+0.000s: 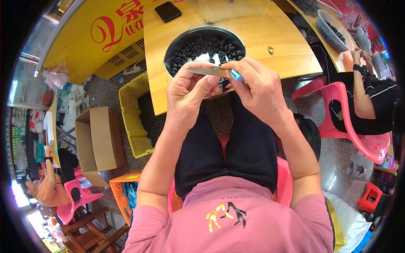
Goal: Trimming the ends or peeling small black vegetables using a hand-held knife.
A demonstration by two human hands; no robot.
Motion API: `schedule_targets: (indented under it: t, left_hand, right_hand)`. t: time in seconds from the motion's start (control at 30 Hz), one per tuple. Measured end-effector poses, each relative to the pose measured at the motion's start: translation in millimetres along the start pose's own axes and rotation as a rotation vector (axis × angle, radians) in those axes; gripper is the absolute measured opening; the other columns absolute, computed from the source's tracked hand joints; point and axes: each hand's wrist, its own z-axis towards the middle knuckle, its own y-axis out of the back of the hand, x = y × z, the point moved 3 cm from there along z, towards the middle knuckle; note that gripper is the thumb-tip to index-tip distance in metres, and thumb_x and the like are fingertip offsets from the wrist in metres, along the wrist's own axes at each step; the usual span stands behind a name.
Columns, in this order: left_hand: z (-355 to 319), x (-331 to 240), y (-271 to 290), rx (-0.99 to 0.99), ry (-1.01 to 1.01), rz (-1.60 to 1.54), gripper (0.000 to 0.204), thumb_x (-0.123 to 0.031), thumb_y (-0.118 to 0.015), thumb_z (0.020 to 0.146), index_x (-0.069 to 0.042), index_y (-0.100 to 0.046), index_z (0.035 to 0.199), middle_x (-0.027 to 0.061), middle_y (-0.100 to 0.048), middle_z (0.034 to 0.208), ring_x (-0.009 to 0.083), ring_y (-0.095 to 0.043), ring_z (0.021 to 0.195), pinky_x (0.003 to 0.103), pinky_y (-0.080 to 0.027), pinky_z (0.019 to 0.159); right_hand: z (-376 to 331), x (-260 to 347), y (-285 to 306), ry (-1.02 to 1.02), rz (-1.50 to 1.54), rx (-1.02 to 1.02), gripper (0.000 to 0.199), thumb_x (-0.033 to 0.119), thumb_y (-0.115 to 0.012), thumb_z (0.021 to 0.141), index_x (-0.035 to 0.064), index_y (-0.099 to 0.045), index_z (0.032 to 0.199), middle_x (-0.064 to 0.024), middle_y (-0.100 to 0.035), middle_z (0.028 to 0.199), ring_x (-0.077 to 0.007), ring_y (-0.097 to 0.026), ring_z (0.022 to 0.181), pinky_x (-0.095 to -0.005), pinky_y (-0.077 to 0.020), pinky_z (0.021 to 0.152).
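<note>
My right hand point(259, 90) grips a small knife point(204, 71) by its light blue handle, with the blade pointing left across the fingers of my left hand. Thumb and fingers of my left hand point(187, 90) are pinched together right at the blade; whatever they hold is mostly hidden. Just beyond both hands, on the wooden table, stands a wide metal bowl point(204, 28) with many small, round, dark pieces point(192, 50) inside. Part of its shiny bottom shows between them.
A black phone point(168, 12) lies at the table's point(274, 38) far left. A yellow crate point(137, 126) and a cardboard box point(103, 139) stand on the left floor. At right, another person point(363, 92) sits on a pink chair point(337, 101) near a tub point(335, 31) of dark pieces.
</note>
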Motion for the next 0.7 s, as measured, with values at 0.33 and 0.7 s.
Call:
schedule_targets:
  t: [0.33,0.7]
  left_hand:
    - [-4,-6,-2,0.008,0.074,-0.112,0.017,-0.006,-0.069,0.088,0.002,-0.063,0.102,0.0089,-0.067,0.091,0.0134,-0.063,0.073,0.023,-0.049,0.066]
    - [-12,-14,7,0.059,-0.009,-0.002,0.019,-0.001,-0.067,0.087,0.002,-0.065,0.106,0.0074,-0.066,0.094,0.013,-0.063,0.076,0.023,-0.051,0.068]
  right_hand:
    - [4,-9,2,-0.424,0.512,-0.069,0.02,0.02,-0.065,0.093,0.0008,-0.066,0.099,-0.006,-0.064,0.078,-0.01,-0.06,0.068,-0.025,-0.048,0.06]
    - [3,8,-15,-0.663,1.198,0.142,0.025,0.026,-0.064,0.094,0.0031,-0.068,0.101,0.0033,-0.06,0.081,-0.0015,-0.045,0.062,-0.017,-0.033,0.053]
